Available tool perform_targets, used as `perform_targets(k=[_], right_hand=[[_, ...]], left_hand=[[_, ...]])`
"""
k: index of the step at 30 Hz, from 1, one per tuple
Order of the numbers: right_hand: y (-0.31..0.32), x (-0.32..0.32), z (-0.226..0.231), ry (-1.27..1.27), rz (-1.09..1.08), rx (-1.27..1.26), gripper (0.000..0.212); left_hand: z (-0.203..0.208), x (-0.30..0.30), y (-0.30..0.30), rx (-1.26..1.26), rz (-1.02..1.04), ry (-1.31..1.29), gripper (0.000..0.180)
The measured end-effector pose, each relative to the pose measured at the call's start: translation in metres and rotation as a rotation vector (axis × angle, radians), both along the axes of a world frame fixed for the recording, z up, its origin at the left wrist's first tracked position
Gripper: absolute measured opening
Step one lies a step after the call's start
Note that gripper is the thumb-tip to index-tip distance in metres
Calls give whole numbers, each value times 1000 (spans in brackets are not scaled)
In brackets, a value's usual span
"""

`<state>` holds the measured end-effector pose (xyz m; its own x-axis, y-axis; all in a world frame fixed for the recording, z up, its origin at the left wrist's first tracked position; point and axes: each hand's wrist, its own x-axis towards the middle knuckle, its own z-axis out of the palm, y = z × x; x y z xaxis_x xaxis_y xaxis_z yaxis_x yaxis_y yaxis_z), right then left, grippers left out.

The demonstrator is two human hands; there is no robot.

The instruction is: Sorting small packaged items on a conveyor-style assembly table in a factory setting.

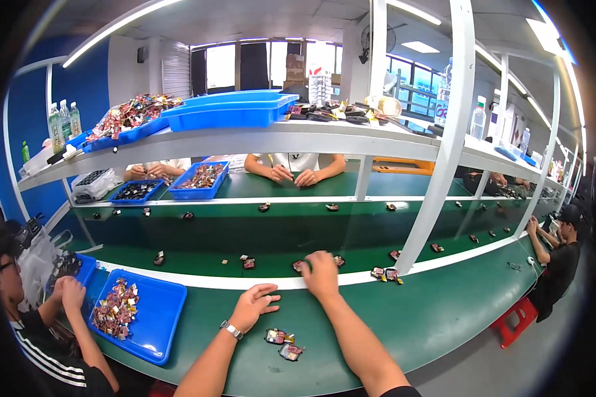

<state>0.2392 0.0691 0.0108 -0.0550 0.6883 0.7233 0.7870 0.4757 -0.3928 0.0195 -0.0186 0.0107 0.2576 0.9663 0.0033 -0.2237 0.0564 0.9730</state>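
The right hand (320, 272) reaches onto the conveyor belt (258, 231), fingers curled over a small dark part (300, 265); the left hand (251, 306) rests released, two parts (283, 343) lying just beside it

Two small parts (283, 344) lie on the table (444, 317) between the forearms, tray (155, 324) to their left.

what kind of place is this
Most likely a factory assembly line. A long green conveyor belt carries small parts past people seated on both sides, blue trays hold heaps of small components, and a white shelf runs overhead. The person's right hand reaches to the belt's edge; the left hand rests on the bench.
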Motion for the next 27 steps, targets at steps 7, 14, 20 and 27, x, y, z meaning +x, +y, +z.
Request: perform_targets(k=[7, 14, 20, 27], right_hand=[[10, 80, -21, 109, -525, -243, 48], [15, 82, -24, 129, -440, -302, 51], [-48, 20, 8, 267, 306, -239, 54], [-92, -15, 37, 37, 661, -387, 53]], left_hand=[[6, 8, 3, 11, -62, 51, 32], [2, 7, 5, 29, -80, 17, 31], [2, -1, 5, -49, -56, 3, 34], [-12, -14, 13, -80, -307, -121, 37]])
